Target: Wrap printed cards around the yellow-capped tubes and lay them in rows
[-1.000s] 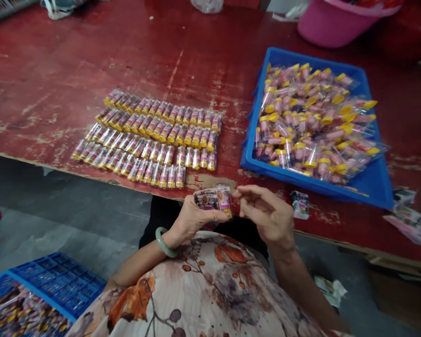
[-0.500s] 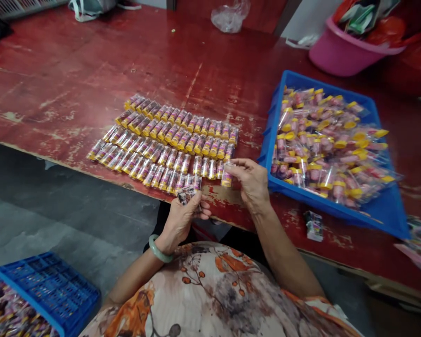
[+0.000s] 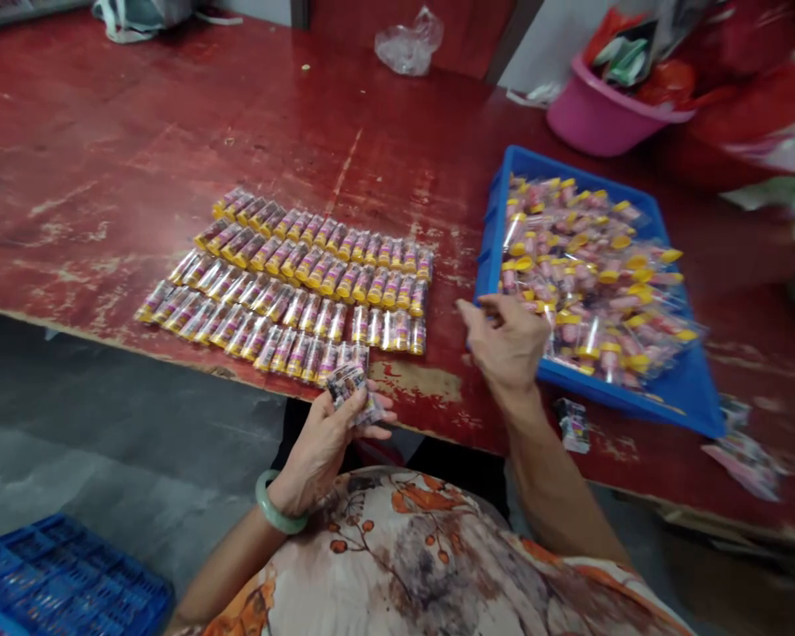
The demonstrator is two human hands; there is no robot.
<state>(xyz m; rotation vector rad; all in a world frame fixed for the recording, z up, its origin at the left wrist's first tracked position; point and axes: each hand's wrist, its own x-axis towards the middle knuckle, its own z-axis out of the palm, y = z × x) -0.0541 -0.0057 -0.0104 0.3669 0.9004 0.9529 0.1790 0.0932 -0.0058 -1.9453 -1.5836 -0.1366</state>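
Cards in one hand, tubes in rows

Head view: the left hand (image 3: 335, 433) pinches the cards (image 3: 354, 393) under its thumb, over the table (image 3: 238, 115) edge — the right hand (image 3: 509, 340), fingers loosely curled, is by the tray (image 3: 692, 389) of yellow-capped tubes (image 3: 586, 274). More tubes lie in four rows — left of the tray.

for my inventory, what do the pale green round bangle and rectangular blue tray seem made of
The pale green round bangle looks like polished stone, maybe jade, or glass, from its smooth, soft shine. The rectangular blue tray is probably satin moulded plastic, from its even colour.
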